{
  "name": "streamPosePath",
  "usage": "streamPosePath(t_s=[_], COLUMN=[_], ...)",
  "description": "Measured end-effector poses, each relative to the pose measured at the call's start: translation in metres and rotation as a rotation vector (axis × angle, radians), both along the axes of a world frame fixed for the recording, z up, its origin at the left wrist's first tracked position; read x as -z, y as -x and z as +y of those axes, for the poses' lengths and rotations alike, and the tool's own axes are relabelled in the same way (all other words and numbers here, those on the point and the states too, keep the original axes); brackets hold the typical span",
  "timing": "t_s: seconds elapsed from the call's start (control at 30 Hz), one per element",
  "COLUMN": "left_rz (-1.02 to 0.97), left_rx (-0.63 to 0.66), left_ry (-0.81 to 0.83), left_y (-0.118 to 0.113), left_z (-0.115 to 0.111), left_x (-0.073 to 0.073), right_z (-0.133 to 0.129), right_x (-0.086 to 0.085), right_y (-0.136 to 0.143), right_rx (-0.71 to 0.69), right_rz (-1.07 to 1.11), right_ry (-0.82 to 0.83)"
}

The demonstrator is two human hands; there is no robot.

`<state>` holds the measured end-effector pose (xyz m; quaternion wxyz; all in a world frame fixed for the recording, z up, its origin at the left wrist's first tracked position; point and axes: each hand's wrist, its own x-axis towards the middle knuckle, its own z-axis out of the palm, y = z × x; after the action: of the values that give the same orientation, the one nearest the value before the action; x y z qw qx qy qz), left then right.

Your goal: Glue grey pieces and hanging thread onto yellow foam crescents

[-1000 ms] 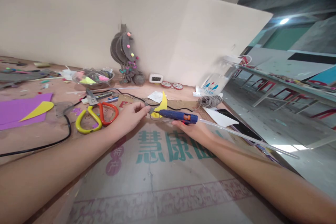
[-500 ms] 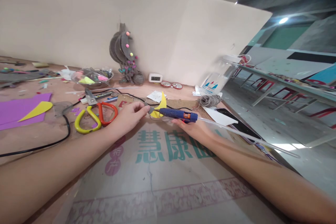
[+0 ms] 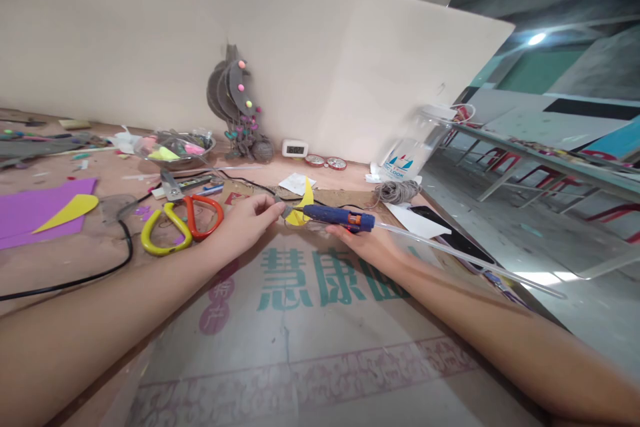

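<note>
My right hand point(image 3: 363, 242) is closed round a blue hot glue gun point(image 3: 333, 216), which lies nearly level and points left. A long clear glue stick point(image 3: 465, 257) trails out of its back end. Between the thumb and fingers of my left hand point(image 3: 257, 215) is a small grey piece point(image 3: 286, 210), whose kind I cannot make out. The gun's nozzle meets or nearly meets that piece. Just behind the nozzle shows a yellow crescent-shaped cutout point(image 3: 306, 195), partly hidden by the gun.
Scissors with yellow and orange handles point(image 3: 167, 230) lie left of my hands, near purple sheets point(image 3: 45, 210) and a black cord point(image 3: 131, 247). A grey hanging ornament point(image 3: 231, 93), a small clock point(image 3: 295, 149), a clear plastic jug point(image 3: 407, 147) and grey twine point(image 3: 397, 191) stand farther back.
Hardly anything differs. Both hands, the grey piece and the glue gun keep their places; the whole view has shifted very slightly.
</note>
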<state>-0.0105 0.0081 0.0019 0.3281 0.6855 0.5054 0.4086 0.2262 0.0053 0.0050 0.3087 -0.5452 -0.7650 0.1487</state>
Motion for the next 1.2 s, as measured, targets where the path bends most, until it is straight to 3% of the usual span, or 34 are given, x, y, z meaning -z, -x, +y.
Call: streamPosePath(t_s=[0.4,0.7,0.87,1.0,1.1,1.2], left_rz=[-0.002,-0.028,-0.048,-0.065,-0.069,-0.058], left_rx=[0.021,0.043,0.074,0.083,0.093,0.097], left_ry=[0.006,0.011,0.009,0.027,0.025,0.018], left_y=[-0.003,-0.001,-0.001,-0.002,-0.002,-0.003], left_z=[-0.002,-0.003,-0.001,-0.001,-0.002,-0.003], left_x=[-0.005,-0.003,0.0,0.001,0.0,-0.002], right_z=[-0.007,0.001,0.024,0.057,0.089,0.115], right_x=[-0.01,-0.029,-0.042,-0.05,-0.048,-0.038], right_y=[0.004,-0.007,-0.013,-0.011,-0.004,0.004], right_rx=[-0.087,-0.07,-0.094,-0.037,0.145,0.161], right_rz=[0.16,0.38,0.406,0.23,0.063,0.058], right_ry=[0.058,-0.061,-0.069,-0.044,-0.022,0.008])
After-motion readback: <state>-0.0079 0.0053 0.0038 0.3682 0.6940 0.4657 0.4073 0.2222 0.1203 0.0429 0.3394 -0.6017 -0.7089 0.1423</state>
